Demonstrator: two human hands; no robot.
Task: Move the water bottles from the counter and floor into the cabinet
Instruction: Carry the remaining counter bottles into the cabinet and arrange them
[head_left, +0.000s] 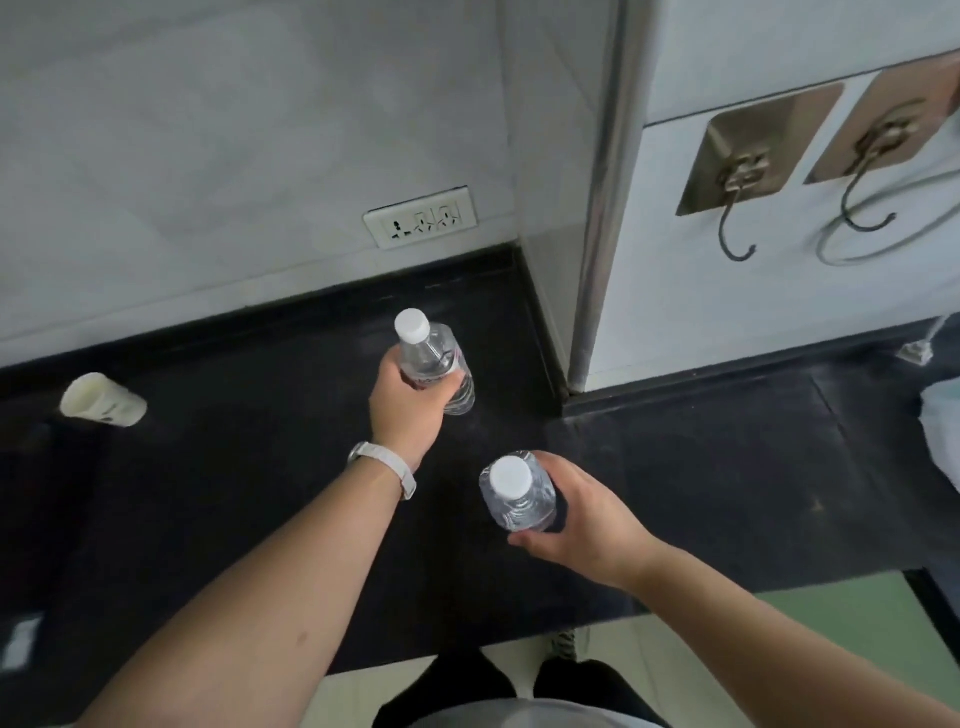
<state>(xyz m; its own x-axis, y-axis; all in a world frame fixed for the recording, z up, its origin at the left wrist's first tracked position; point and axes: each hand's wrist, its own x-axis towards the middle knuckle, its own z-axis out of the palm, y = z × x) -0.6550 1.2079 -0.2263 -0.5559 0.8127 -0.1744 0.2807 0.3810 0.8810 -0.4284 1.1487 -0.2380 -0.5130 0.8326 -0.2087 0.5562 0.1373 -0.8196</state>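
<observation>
Two clear water bottles with white caps are over the black counter (727, 467). My left hand (408, 402) is closed around the far bottle (434, 358), near the back corner of the counter. My right hand (582, 512) grips the nearer bottle (517, 496) from its right side, closer to the counter's front edge. I cannot tell whether either bottle rests on the counter or is lifted. A white watch is on my left wrist. No cabinet is in view.
A cream cup (101, 400) lies on its side at the counter's left. A wall socket (421, 218) sits above the counter. A metal-edged wall corner (602, 208) juts out at right, with two hooks (737, 176) on it. Pale floor shows below the counter edge.
</observation>
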